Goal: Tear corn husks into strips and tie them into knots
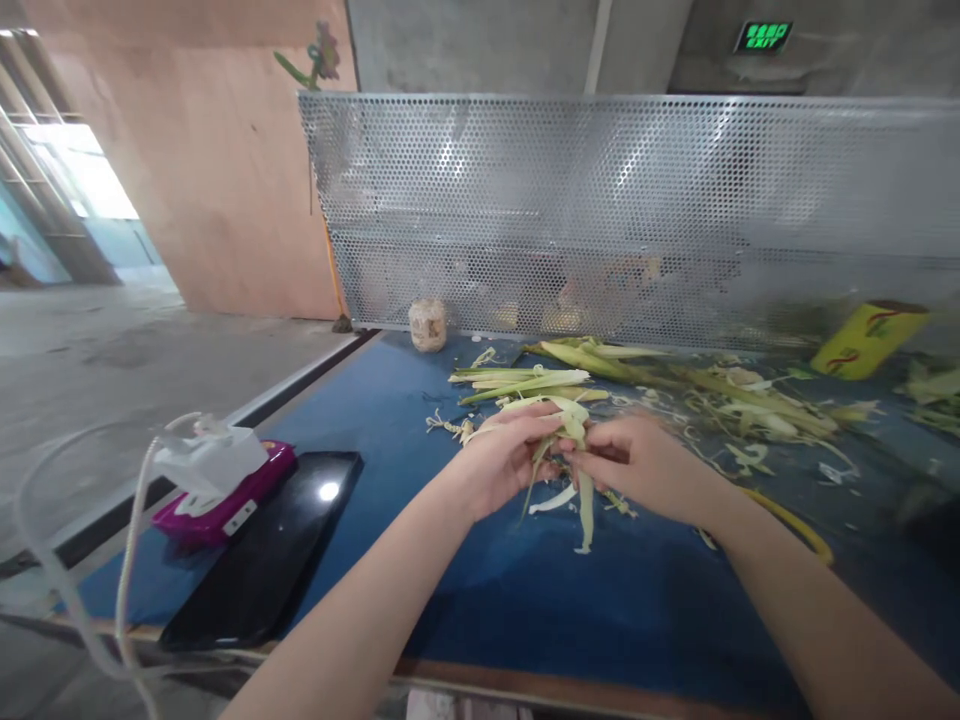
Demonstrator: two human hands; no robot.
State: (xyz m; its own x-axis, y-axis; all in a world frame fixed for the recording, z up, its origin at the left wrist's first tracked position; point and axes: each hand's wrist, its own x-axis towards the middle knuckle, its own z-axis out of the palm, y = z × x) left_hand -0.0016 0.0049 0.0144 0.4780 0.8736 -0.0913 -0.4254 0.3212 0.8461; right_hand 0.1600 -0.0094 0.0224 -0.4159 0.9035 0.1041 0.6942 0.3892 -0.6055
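Note:
Pale green strips of husk [586, 510], looking like corn husk, hang between my two hands above the blue table. My left hand [517, 450] is closed around the bundled husk, its thumb on top near a folded knot-like part. From the other side my right hand [637, 460] pinches the same strips, with its fingertips close to the left fingers. One strip dangles toward the tabletop. Just behind my hands lies a pile of cut husk leaves [525, 382], and a small braided husk piece [448, 428] rests left of it. My fingers partly hide the bundle.
On the left lie a black phone [262, 550] and a magenta power strip [247, 500] with white chargers and cables. A jar [428, 325] stands by the perforated metal screen [525, 200]. Farther right are more husks [757, 400] and a yellow cylinder [870, 340].

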